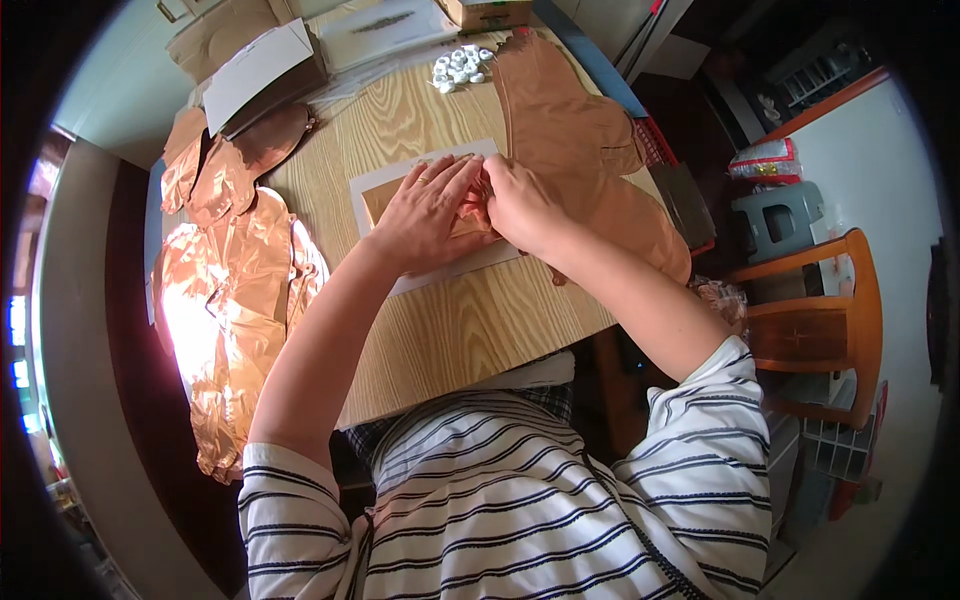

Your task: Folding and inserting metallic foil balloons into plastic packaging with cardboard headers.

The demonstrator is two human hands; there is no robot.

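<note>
In the middle of the table, a white sheet [358,192] lies beneath a brown, flat rectangular piece [380,200]. My left hand [430,212] rests on this piece with its fingers stretched out and close together. Crumpled copper-coloured foil [468,212] shows between my two hands. My right hand [520,205] is closed beside the left fingertips, at the edge of that foil. Its fingertips are hidden, so what they pinch cannot be made out. To the right, a flat, uninflated copper foil balloon [570,120] reaches close to my right hand.
More shiny copper foil balloons [240,290] hang over the table's left edge. Small white pieces [462,68] are heaped at the back, near a white-topped box [262,75] and a clear plastic bag [385,35]. A wooden chair [810,330] and grey stool [778,220] stand at right.
</note>
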